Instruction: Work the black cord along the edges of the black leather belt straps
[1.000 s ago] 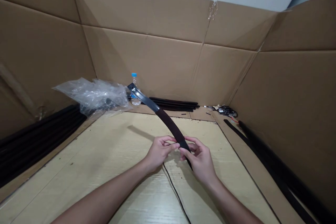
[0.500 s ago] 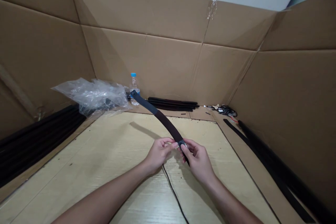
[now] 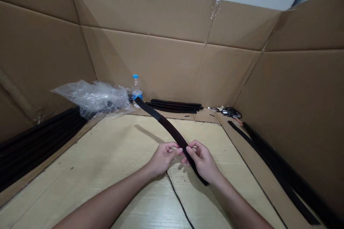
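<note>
Cardboard walls (image 3: 166, 61) close you in on three sides, and a pale wooden board (image 3: 107, 157) lies under your arms. At far left a crumpled plastic bag (image 3: 91, 96) hides whatever it covers. The long black strip (image 3: 166, 127) arches above the board from the back wall to your hands. Your right hand (image 3: 205, 162) grips it, covering part of it, and your left hand (image 3: 161, 159) pinches it alongside. The small bottle (image 3: 136, 87) stands behind its far end. A thin cable (image 3: 178, 196) runs off the bottom edge.

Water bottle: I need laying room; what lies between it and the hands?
Head view: only the black strip, held by left hand and right hand, arches toward the water bottle over bare board.
</note>
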Tool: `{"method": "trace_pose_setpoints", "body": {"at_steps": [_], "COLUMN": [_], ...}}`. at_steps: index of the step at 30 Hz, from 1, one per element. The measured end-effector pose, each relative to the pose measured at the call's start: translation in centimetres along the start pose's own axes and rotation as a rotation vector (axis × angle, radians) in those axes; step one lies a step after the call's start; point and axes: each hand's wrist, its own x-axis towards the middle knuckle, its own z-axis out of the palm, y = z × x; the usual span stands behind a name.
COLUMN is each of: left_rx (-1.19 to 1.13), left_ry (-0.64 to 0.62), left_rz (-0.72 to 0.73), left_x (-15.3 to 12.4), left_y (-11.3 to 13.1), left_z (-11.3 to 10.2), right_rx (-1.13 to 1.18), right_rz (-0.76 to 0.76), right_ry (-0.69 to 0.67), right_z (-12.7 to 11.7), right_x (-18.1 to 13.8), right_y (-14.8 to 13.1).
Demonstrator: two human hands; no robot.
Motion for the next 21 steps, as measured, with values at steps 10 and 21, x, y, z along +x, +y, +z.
{"method": "trace_pose_setpoints", "body": {"at_steps": [10,21], "left_rx": [0.003,-0.010], "left_ry": [-0.006,0.098], "left_rz": [0.033,0.005], "left_x": [-0.4,-1.0], "left_y": [-0.4,-0.1], "left_z": [1.0,2.2], "right_rx": [-0.013,-0.123], "right_rz": [0.020,-0.095], "right_ry": [0.031,-0.018], "right_z": [-0.1,0.2], "right_x": [0.2,-0.3], "right_y": [0.0,-0.2]}}
